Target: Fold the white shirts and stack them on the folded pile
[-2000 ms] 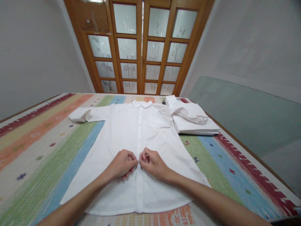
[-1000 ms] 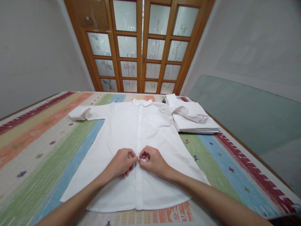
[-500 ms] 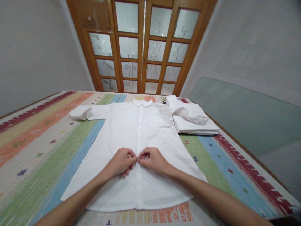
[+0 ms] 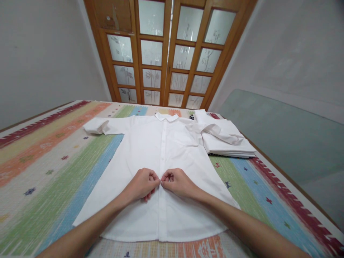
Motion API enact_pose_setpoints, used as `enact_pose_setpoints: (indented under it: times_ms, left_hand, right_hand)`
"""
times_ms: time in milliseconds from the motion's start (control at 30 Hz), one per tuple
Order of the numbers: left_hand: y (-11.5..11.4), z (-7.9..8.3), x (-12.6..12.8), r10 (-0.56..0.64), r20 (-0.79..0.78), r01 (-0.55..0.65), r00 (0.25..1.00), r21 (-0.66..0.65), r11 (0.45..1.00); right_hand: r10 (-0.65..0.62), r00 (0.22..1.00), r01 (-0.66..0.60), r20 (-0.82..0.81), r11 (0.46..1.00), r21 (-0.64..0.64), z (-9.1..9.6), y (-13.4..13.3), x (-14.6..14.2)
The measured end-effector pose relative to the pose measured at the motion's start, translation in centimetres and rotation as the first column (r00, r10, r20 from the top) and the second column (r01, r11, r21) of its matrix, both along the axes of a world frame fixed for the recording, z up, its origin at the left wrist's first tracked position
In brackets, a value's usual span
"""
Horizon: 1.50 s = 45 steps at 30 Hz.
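A white long-sleeved shirt (image 4: 142, 150) lies front side up, its collar at the far end and its hem towards me. Both of my hands meet at its front placket, below the middle. My left hand (image 4: 146, 183) pinches the placket from the left, fingers curled. From the right, my right hand (image 4: 174, 182) pinches the same spot, its fingertips almost touching those of the left. The button there, if any, is hidden by my fingers. The left sleeve in view is spread outward with its cuff folded; the other rests over a stack of white folded clothes (image 4: 228, 148).
A striped, multicoloured cloth (image 4: 67, 186) covers the table under the shirt. A small black item (image 4: 191, 117) lies by the stack. Beyond the table stand wooden doors with glass panes (image 4: 152, 53). A pale green panel (image 4: 274, 125) leans along the right wall.
The whole view has shifted slightly, so the shirt and table appear a little further right. My hands keep their pinch at the same place on the placket.
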<state>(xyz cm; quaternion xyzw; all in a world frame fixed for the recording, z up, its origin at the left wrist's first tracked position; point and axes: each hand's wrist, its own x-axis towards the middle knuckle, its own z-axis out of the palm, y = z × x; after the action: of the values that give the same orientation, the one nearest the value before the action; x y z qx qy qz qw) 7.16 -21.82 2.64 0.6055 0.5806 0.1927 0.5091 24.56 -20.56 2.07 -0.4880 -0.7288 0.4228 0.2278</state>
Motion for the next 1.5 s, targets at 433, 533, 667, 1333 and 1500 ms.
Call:
enact_pose_setpoints:
  times_ms: [433,533,667,1333,1500]
  left_hand:
    - [0.2,-0.5,-0.5,0.008,0.003,-0.008,1.0,0.001,1.0]
    - [0.1,-0.2,-0.6,0.004,0.032,-0.005,0.999,0.031,0.999]
    - [-0.2,0.3,-0.5,0.0,-0.019,0.0,1.0,0.001,1.0]
    - [-0.9,0.2,-0.1,-0.032,-0.07,0.04,0.997,0.124,0.992]
    - [-0.8,0.0,-0.2,-0.133,-0.256,0.211,0.958,0.306,0.928]
  right_hand:
    - [0.084,0.996,-0.084,0.015,0.996,-0.03,-0.1,0.8,0.4]
    - [0.096,0.995,-0.096,0.004,0.995,-0.034,-0.1,0.8,0.5]
    - [0.095,0.995,-0.098,-0.041,0.994,-0.054,-0.2,0.8,0.7]
    - [0.093,0.989,-0.102,-0.118,0.992,-0.079,-0.5,0.6,1.0]
    - [0.088,0.989,-0.098,-0.118,0.991,-0.09,-0.4,0.6,1.1]
